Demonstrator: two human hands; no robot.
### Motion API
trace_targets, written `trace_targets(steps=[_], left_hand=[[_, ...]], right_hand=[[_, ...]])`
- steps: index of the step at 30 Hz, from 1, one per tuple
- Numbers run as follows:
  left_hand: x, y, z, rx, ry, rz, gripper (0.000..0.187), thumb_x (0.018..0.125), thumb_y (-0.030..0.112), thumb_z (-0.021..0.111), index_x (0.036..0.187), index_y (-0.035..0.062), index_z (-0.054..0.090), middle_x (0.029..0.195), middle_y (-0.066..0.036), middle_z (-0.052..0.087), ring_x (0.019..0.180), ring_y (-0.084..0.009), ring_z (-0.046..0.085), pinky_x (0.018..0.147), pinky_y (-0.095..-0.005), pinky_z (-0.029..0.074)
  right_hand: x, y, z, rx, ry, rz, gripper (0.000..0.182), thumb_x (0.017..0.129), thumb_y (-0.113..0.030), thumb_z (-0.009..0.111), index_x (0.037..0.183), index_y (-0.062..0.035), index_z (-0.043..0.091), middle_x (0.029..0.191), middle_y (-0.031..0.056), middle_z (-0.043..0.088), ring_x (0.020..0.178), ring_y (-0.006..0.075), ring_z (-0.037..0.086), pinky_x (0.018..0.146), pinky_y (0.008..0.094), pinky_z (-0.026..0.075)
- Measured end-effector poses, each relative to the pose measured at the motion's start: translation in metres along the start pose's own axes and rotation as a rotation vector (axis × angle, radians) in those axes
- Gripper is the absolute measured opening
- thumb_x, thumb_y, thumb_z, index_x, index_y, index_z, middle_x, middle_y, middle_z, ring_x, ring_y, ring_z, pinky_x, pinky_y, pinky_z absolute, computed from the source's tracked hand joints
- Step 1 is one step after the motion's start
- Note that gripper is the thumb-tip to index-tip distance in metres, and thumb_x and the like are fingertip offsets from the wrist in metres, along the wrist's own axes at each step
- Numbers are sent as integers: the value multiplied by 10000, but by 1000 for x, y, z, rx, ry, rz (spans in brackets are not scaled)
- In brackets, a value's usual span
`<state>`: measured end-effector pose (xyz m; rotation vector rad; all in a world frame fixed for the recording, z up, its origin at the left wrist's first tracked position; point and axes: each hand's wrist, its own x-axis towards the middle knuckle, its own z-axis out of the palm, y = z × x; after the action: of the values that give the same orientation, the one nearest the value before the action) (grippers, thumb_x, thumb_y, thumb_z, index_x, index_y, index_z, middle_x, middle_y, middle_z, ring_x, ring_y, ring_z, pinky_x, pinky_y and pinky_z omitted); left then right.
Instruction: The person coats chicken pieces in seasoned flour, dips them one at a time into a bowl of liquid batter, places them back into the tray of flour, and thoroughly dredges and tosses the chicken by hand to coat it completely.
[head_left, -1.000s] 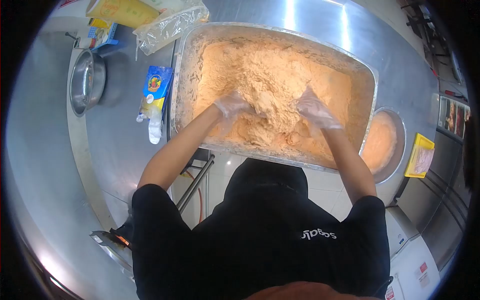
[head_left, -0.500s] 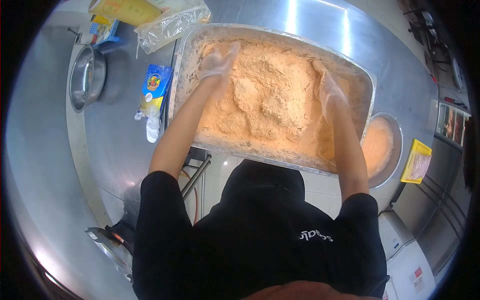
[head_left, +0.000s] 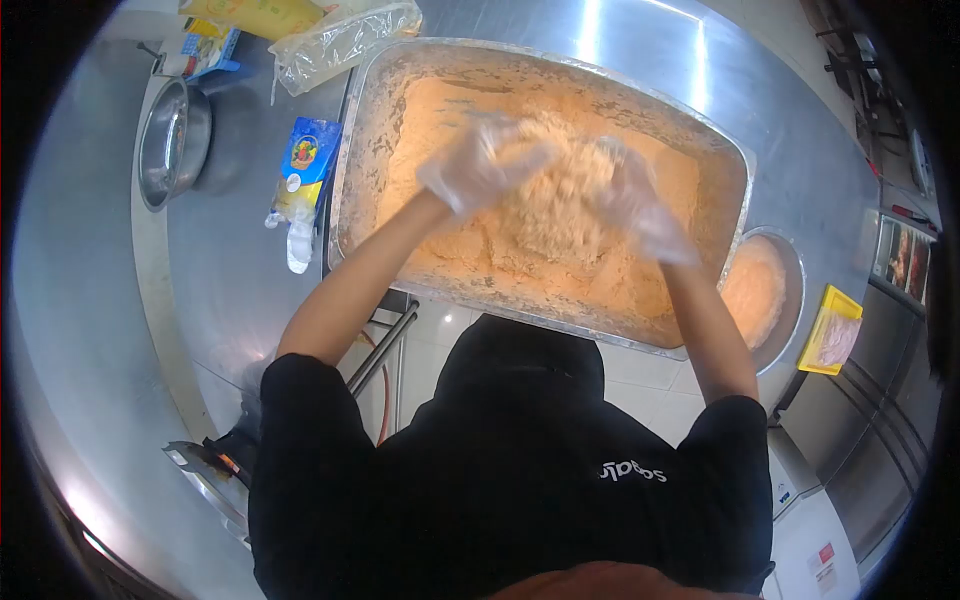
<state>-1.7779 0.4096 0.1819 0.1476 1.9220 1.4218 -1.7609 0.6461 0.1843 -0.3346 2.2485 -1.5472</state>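
A large metal tray (head_left: 345,215) holds orange-tinted flour (head_left: 420,105). Between my hands, flour-coated pieces (head_left: 560,205) are bunched in a clump, blurred by motion; their kind is hidden under the coating. My left hand (head_left: 480,165), in a clear plastic glove, cups the clump from the left with its fingers reaching over it. On the opposite side my right hand (head_left: 640,205), gloved the same way, curls against the clump, its fingertips smeared and partly hidden by flour.
Right of the tray sits a round bowl (head_left: 790,330) of orange mixture, near a yellow tray (head_left: 815,345). To the left are a blue-and-yellow packet (head_left: 307,165) and a steel bowl (head_left: 190,145). A clear plastic bag (head_left: 345,45) lies at the back left.
Both hands have come inward from the tray's sides to its middle. The coated pieces, earlier spread in a wide heap, are now gathered between them, baring flatter flour around.
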Motion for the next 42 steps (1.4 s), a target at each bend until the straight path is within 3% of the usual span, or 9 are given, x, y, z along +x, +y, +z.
trace_targets(steps=[2, 8, 10, 13, 17, 25, 32, 37, 42], left_hand=[[-10, -14, 18, 423, 26, 205, 753, 951, 665, 334, 1513, 166, 386, 1543, -108, 391, 1424, -306, 338, 1210, -543, 115], [-1, -64, 71, 338, 256, 313, 772, 944, 627, 401, 1516, 110, 353, 1549, -143, 356, 1453, -327, 240, 1186, -591, 40], [6, -57, 60, 1124, 294, 283, 781, 941, 617, 417, 1523, 103, 332, 1559, -153, 332, 1468, -338, 191, 1173, -622, 25], [15, -49, 48, 1146, 300, 300, 771, 947, 628, 384, 1511, 104, 351, 1552, -152, 345, 1452, -334, 254, 1194, -573, 127], [42, -41, 9, 331, 295, 115, 719, 962, 572, 440, 1486, 84, 383, 1519, -162, 378, 1407, -333, 357, 1167, -499, 287], [96, -8, -1, 87, 65, -331, 579, 1008, 463, 447, 1425, 62, 476, 1475, -190, 443, 1364, -289, 424, 1132, -417, 361], [25, 5, 5, 321, -200, -142, 368, 966, 323, 571, 1179, 31, 638, 1138, -145, 680, 1022, -222, 648, 842, -361, 514], [-24, -65, -33, 542, 519, 35, 518, 946, 403, 582, 1292, 18, 595, 1209, -219, 653, 1089, -268, 636, 907, -373, 489], [-57, -44, -5, 214, 171, -708, 820, 900, 612, 582, 1468, 43, 418, 1314, -235, 591, 1229, -373, 541, 1041, -477, 410]], right_hand=[[-11, -7, 9, -554, 6, -99, 629, 847, -374, 718, 1315, 11, 548, 1297, 214, 601, 1172, 324, 600, 1029, 431, 454], [-51, 67, 41, -701, 103, -94, 669, 809, -294, 682, 1359, 29, 478, 1355, 254, 532, 1252, 381, 511, 1071, 438, 400], [-44, 85, 41, -618, 103, -48, 633, 802, -264, 666, 1334, 34, 495, 1347, 253, 534, 1252, 376, 506, 1060, 436, 405], [-27, 60, 29, -729, -34, 125, 579, 843, -294, 651, 1312, 17, 514, 1305, 237, 560, 1211, 330, 538, 1034, 421, 421], [-5, 32, 0, -19, 163, 432, 511, 920, -336, 589, 1300, 1, 528, 1299, 194, 573, 1193, 277, 551, 1020, 387, 429], [66, 65, -11, 424, 318, 713, 491, 928, -237, 572, 1356, -13, 486, 1352, 176, 540, 1246, 281, 513, 1047, 372, 412], [1, 33, -13, 105, -229, 204, 498, 935, -152, 556, 1405, -25, 450, 1398, 160, 511, 1293, 285, 481, 1071, 359, 398], [-82, 48, -42, -854, -92, -134, 445, 952, -136, 574, 1384, -61, 499, 1357, 105, 558, 1283, 236, 504, 1041, 313, 415], [-87, 57, -7, 233, 91, 911, 452, 1028, -211, 461, 1459, -80, 436, 1453, 97, 500, 1358, 206, 435, 1069, 300, 388]])
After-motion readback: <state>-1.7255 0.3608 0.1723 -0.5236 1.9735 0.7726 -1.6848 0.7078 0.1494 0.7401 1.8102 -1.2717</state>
